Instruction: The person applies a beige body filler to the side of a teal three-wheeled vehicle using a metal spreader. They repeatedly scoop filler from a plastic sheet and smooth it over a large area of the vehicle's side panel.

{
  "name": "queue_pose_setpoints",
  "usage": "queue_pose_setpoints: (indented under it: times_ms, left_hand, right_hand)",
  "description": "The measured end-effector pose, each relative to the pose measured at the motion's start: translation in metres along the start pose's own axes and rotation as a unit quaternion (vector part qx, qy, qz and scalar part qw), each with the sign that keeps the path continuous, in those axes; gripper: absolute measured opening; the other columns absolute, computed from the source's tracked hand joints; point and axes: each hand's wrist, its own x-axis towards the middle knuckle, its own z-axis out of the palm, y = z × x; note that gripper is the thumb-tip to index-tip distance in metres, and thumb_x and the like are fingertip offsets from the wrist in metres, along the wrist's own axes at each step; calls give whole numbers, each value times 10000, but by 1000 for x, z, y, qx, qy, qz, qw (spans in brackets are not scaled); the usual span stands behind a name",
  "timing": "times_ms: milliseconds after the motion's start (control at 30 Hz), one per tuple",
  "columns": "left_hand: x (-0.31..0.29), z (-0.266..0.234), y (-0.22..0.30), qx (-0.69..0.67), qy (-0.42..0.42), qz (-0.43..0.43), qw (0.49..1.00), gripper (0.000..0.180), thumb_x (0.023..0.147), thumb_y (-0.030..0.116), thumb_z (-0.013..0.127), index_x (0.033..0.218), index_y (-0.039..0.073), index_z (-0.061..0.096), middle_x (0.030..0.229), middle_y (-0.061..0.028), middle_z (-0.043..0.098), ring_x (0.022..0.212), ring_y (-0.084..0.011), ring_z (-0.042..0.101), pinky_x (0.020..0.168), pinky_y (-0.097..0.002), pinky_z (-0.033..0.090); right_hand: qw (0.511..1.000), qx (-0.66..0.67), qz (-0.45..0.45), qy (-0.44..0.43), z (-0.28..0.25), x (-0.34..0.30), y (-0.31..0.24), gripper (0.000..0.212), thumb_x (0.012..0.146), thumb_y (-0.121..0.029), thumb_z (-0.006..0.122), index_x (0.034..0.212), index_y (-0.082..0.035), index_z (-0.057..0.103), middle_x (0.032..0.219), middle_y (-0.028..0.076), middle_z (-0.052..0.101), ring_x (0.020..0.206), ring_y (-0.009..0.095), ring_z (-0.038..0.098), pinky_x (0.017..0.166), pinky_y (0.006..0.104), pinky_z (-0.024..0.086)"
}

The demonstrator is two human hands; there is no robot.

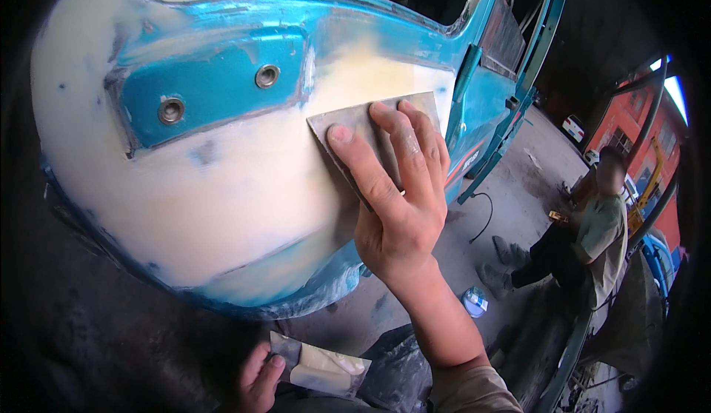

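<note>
Grip of the right hand point(404, 209): holding a flat grey spreader point(377, 138), fingers splayed over its near face. That spreader lies at the upper right of a cream-coated area point(222, 217) on a turquoise vehicle body point(215, 80); whether its whole edge touches, I cannot tell. Below, the left hand point(259, 380) pinches the left end of a second plate point(286, 348), which carries a smear of cream paste point(322, 371). Left of the first spreader, two metal-ringed round holes point(267, 76) sit in a bare turquoise section. Further out, a vehicle door point(492, 102) stands to the right, a round container point(475, 302) rests on the floor point(518, 183), and another person point(603, 224) sits at the far right.
</note>
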Motion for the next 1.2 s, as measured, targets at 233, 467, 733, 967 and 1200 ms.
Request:
queue_pose_setpoints:
  times_ms: [233,467,733,967,1200]
  left_hand:
    - [8,7,2,-77,-32,-10,996,254,1054,121,493,1263,-15,542,1138,-90,631,1055,-154,602,958,-314,473]
    - [5,-8,4,505,-67,259,821,440,1024,189,654,1388,-36,550,1227,-109,645,1027,-167,621,798,-315,536]
    - [2,-2,0,199,-28,25,979,508,1049,223,615,1449,-55,470,1237,-99,632,1081,-188,611,861,-317,530]
    - [12,-15,-21,-83,-68,-44,993,402,1067,151,553,1423,-22,484,1274,-106,617,1145,-214,604,957,-353,500]
    - [14,-16,-31,-76,-56,-40,995,403,1069,142,549,1428,-28,477,1272,-108,619,1142,-210,602,961,-350,501]
  right_hand:
    - [999,-1,15,-42,-10,-30,-15,525,861,-145,641,1364,-292,667,1341,135,625,1266,408,558,1083,566,333]
    - [992,-18,26,-125,-36,-50,-26,524,837,-155,641,1344,-280,683,1307,107,654,1224,361,593,1057,538,359]
    - [999,-29,13,-23,-41,19,34,537,875,19,626,1333,-252,698,1314,170,640,1285,388,572,1107,549,397]
    - [999,-20,8,40,-13,39,57,530,871,-59,674,1349,-288,676,1296,150,637,1271,373,564,1128,561,356]
    - [999,-8,20,37,-10,34,55,508,866,-91,691,1340,-271,681,1285,144,641,1261,376,567,1122,567,349]
